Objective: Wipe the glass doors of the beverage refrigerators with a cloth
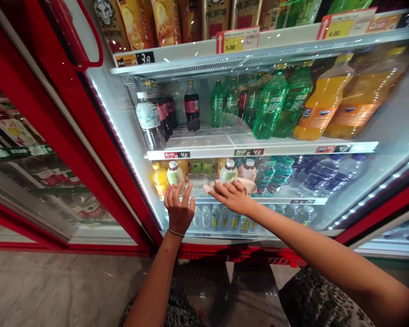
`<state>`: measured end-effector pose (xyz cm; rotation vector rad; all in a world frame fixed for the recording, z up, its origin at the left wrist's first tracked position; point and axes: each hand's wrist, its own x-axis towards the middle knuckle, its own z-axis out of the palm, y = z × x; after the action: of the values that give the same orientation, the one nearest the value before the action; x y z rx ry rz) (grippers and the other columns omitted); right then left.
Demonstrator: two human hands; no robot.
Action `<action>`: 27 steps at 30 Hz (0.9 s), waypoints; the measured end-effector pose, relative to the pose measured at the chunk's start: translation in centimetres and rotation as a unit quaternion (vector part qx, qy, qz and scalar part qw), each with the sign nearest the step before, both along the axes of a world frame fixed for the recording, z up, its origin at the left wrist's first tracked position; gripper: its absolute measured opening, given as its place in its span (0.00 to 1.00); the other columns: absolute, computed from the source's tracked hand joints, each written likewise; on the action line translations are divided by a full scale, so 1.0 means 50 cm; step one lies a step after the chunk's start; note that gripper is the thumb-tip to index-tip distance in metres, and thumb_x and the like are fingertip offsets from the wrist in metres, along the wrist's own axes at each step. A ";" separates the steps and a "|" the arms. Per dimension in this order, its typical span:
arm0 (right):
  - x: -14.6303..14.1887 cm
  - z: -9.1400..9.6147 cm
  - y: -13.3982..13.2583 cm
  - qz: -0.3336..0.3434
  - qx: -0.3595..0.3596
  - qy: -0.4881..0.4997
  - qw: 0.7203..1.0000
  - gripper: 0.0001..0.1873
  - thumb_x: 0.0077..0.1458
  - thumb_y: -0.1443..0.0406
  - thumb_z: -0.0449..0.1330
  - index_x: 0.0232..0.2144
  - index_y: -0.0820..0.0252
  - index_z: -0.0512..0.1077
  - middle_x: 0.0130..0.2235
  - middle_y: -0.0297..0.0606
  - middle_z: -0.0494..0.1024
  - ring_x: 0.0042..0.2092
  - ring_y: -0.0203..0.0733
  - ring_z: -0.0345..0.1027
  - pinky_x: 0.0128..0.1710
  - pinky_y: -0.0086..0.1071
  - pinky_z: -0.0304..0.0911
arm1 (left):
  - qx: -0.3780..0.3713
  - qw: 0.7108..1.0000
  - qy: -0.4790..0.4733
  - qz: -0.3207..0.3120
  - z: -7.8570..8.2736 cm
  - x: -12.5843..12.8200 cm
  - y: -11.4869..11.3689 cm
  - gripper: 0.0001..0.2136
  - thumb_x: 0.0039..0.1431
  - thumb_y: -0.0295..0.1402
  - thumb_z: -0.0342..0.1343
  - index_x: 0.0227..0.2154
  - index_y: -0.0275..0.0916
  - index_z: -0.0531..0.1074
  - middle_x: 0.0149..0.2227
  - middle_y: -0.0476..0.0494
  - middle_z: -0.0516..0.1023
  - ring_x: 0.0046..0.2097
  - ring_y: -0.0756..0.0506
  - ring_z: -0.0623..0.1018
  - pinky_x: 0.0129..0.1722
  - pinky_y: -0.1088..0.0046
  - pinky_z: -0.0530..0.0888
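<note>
My left hand [179,206] reaches up to the third shelf of an open drinks fridge, its fingers around the base of a pale green bottle with a white cap [175,174]. My right hand [232,195] lies fingers-out on a white cloth [245,182] pressed against the white wire shelf [204,193]. Just behind the cloth stand a greenish bottle [228,170] and a pink bottle [248,170]. An orange bottle [159,178] stands left of my left hand.
The red fridge door [54,104] stands open on the left. The shelf above holds cola [192,106], green soda [270,106] and orange soda bottles [323,102]. Small water bottles [221,219] fill the bottom shelf. My knees are near the grey floor [54,286].
</note>
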<state>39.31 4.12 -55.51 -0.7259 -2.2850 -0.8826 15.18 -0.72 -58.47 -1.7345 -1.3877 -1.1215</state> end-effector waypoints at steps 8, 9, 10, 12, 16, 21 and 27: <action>-0.125 0.049 0.034 -0.008 0.154 0.063 0.986 0.27 0.65 0.69 0.56 0.64 0.48 0.66 0.51 0.38 0.79 0.47 0.44 0.66 0.50 0.42 0.60 | -0.026 0.999 -0.023 -0.014 -0.014 -0.046 -0.012 0.24 0.63 0.29 0.59 0.62 0.42 0.70 0.62 0.31 0.68 0.66 0.32 0.66 0.65 0.49 0.66; -0.127 0.010 0.018 0.021 0.146 0.011 0.989 0.26 0.65 0.70 0.56 0.62 0.49 0.68 0.50 0.37 0.79 0.46 0.43 0.66 0.48 0.41 0.61 | -0.030 0.999 -0.026 -0.020 -0.019 -0.050 -0.015 0.24 0.63 0.29 0.59 0.62 0.41 0.70 0.62 0.31 0.68 0.66 0.33 0.66 0.64 0.50 0.67; -0.126 -0.029 0.001 0.047 0.130 -0.041 0.990 0.24 0.64 0.71 0.55 0.60 0.50 0.70 0.51 0.36 0.80 0.46 0.42 0.67 0.47 0.40 0.62 | -0.033 0.999 -0.030 -0.026 -0.024 -0.055 -0.017 0.24 0.62 0.28 0.59 0.62 0.41 0.70 0.62 0.31 0.68 0.66 0.33 0.67 0.64 0.50 0.67; -0.121 -0.093 -0.024 0.084 0.102 -0.117 0.984 0.22 0.64 0.74 0.55 0.56 0.50 0.73 0.52 0.33 0.80 0.47 0.40 0.68 0.45 0.37 0.63 | -0.042 0.998 -0.044 -0.034 -0.036 -0.067 -0.023 0.24 0.62 0.27 0.58 0.62 0.41 0.69 0.61 0.31 0.69 0.64 0.34 0.69 0.62 0.51 0.69; -0.136 -0.079 -0.010 0.114 0.112 -0.103 0.982 0.20 0.67 0.72 0.53 0.56 0.50 0.73 0.53 0.31 0.80 0.47 0.38 0.70 0.42 0.36 0.64 | -0.073 0.993 -0.084 -0.038 -0.063 -0.105 -0.035 0.27 0.63 0.24 0.55 0.65 0.41 0.64 0.58 0.32 0.70 0.61 0.36 0.71 0.60 0.52 0.71; -0.240 0.108 0.068 0.053 0.127 0.056 0.989 0.32 0.69 0.70 0.53 0.70 0.44 0.56 0.62 0.33 0.75 0.60 0.42 0.67 0.61 0.42 0.60 | -0.062 0.992 -0.097 -0.054 -0.097 -0.162 -0.049 0.28 0.66 0.24 0.50 0.68 0.41 0.57 0.60 0.30 0.66 0.62 0.37 0.69 0.60 0.51 0.71; -0.346 0.051 0.051 0.134 0.033 0.003 0.990 0.33 0.68 0.73 0.45 0.73 0.59 0.51 0.70 0.37 0.64 0.73 0.42 0.51 0.70 0.43 0.57 | -0.101 0.981 -0.138 -0.087 -0.125 -0.208 -0.060 0.28 0.69 0.26 0.46 0.70 0.42 0.52 0.62 0.30 0.64 0.64 0.39 0.68 0.62 0.53 0.71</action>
<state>22.00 6.66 -52.96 -0.3807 -2.2700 -0.8222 4.79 -3.70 -64.69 -1.9300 -1.5859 -1.4017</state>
